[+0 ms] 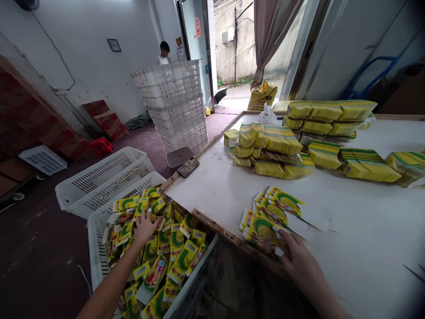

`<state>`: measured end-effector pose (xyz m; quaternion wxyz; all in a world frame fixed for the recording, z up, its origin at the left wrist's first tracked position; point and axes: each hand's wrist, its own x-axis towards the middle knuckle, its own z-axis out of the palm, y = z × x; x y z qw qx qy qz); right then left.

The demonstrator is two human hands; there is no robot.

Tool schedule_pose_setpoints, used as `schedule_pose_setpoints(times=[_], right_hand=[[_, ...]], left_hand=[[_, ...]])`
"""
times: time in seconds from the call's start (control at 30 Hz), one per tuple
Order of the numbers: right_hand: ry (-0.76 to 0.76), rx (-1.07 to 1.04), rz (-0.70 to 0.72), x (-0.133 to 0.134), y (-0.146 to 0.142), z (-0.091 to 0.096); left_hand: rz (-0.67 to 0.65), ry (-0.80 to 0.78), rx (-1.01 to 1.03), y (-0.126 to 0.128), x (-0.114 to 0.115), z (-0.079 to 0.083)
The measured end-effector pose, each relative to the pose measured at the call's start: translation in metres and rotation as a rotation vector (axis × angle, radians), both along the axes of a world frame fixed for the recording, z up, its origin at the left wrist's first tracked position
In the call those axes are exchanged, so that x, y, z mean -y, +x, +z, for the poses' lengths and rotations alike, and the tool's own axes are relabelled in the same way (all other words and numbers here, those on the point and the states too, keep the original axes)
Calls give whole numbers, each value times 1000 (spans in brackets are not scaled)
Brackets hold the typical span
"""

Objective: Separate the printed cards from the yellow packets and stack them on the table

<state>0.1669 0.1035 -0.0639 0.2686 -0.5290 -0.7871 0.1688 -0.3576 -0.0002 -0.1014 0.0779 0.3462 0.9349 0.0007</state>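
My left hand (146, 227) reaches into a white plastic crate (94, 248) heaped with yellow and green small cardboard boxes (186, 261). Its fingers are spread, resting on or just above the boxes at the crate's far side. On the table's near edge, my right hand (292, 250) has thumb and fingers at the right end of a yellow printed carton (262, 228), gripping it. White coverings show on the fingertips. Beside that carton lie a few more cartons (283, 201), overlapping on the white tabletop.
Bundled flat cartons (268, 141) are piled on the white table (358, 221), beside a phone (188, 167) at the left edge. Stacked white crates (175, 102) stand beyond a stool (179, 157); a person (164, 54) is behind them. An empty-looking crate (102, 177) sits left.
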Motion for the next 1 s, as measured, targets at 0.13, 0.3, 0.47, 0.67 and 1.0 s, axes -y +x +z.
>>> schedule_pose_setpoints(times=[0.13, 0.3, 0.47, 0.67, 1.0], right_hand=[[-5, 32, 17, 1, 1, -3], [-19, -12, 10, 4, -1, 2], [27, -123, -32, 4, -5, 15], [129, -305, -125, 7, 2, 34], [62, -400, -129, 22, 12, 44]], left_hand=[[83, 18, -20, -14, -23, 11], [-118, 58, -26, 34, -5, 11], [-383, 67, 100, 96, 45, 29], [-426, -189, 255, 141, 99, 64], [-336, -506, 380, 163, 168, 89]])
